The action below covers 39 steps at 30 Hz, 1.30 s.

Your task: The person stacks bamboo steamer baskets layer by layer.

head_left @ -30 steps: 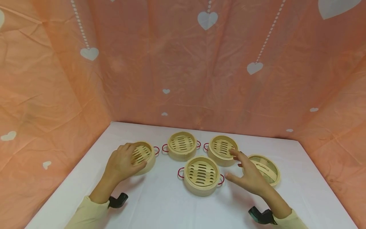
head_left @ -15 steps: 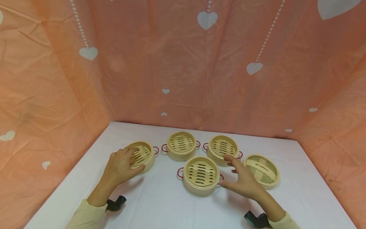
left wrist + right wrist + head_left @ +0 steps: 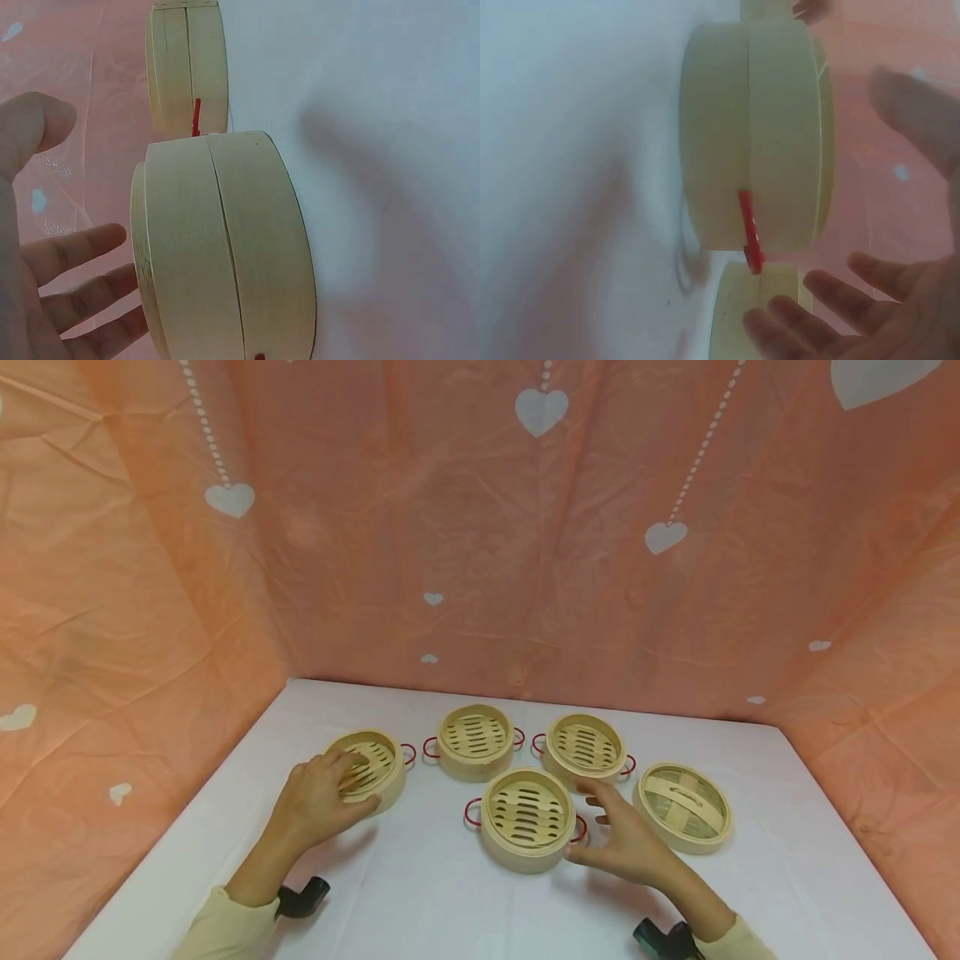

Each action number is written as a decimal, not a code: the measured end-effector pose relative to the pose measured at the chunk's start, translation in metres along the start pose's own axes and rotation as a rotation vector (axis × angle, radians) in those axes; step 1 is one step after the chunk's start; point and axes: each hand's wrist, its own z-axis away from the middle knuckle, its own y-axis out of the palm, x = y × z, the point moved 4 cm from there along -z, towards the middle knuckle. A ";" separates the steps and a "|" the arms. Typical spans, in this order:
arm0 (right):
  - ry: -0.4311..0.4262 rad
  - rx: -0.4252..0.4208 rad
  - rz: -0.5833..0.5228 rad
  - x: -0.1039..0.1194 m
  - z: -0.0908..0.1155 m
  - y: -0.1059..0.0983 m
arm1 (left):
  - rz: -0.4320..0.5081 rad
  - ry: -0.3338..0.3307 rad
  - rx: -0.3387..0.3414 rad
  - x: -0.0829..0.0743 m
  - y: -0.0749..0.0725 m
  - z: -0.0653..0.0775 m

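On the table (image 3: 420, 902), upright at the near middle, the front basket (image 3: 527, 814), with a red handle (image 3: 472, 812) at nine o'clock and another at three. Around it, taking twelve o'clock as away from the body: left basket (image 3: 386, 770) at ten, middle back basket (image 3: 475, 739) at eleven, right back basket (image 3: 583, 747) at one, lid (image 3: 684, 806) at three, apart from all four baskets.

Left hand (image 3: 318, 797) at the left basket's eight o'clock, spread open, thumb away from the wall, fingers by the rim; contact of fingertips impossible to tell. Right hand (image 3: 630, 843) at the front basket's four o'clock, also wide open, thumb apart from the wall, nothing in hold.

Judging from this layout, an early stage: reach nearly complete on both sides, firm hold and lift seemingly left. No basket atop another, no basket covered.
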 end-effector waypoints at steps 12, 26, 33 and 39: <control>0.050 0.072 -0.118 -0.008 -0.004 0.008 | 0.081 0.029 -0.013 0.000 0.003 0.002; 0.020 0.099 -0.155 -0.009 -0.005 0.014 | 0.072 0.086 -0.052 -0.002 0.003 0.004; 0.031 0.098 -0.144 -0.006 -0.006 0.014 | 0.073 0.099 -0.071 -0.001 0.005 0.004; 0.033 0.088 -0.117 -0.005 -0.007 0.014 | 0.081 0.069 -0.044 -0.001 0.005 0.004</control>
